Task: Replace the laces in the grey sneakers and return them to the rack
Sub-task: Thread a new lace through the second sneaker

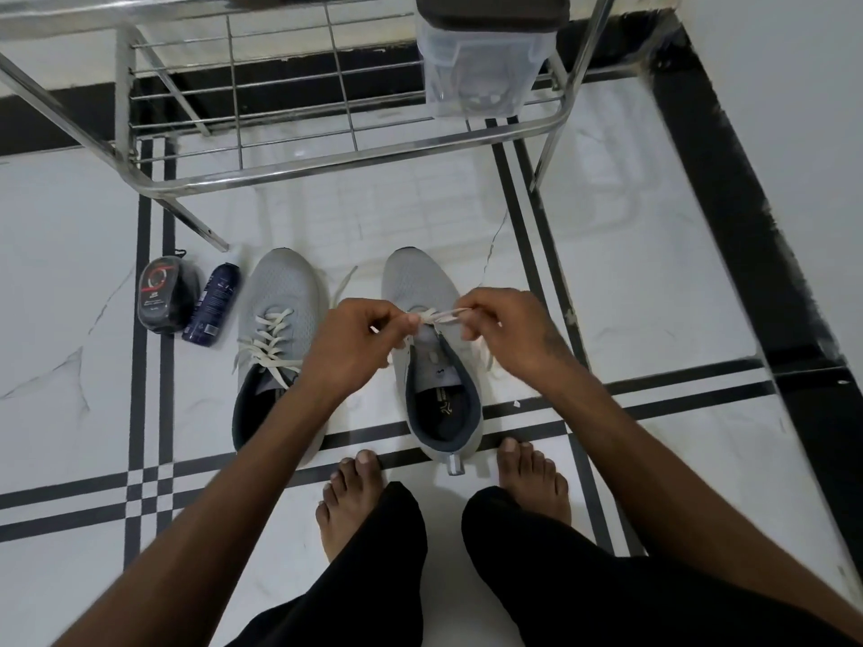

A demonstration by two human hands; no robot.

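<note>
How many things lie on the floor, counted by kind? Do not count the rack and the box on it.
Grey sneakers: 2
Dark spray can: 1
Black shoe polish sponge: 1
Total: 4

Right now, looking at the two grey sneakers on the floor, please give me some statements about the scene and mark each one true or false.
1. Both hands, left hand and right hand, pinch the white lace over the right-side sneaker. True.
2. The left-side sneaker has no lace. False: a white lace crosses its eyelets.
3. Both sneakers stand on the metal rack. False: they are on the floor before it.
4. A dark spray can lies left of the sneakers. True.
</note>
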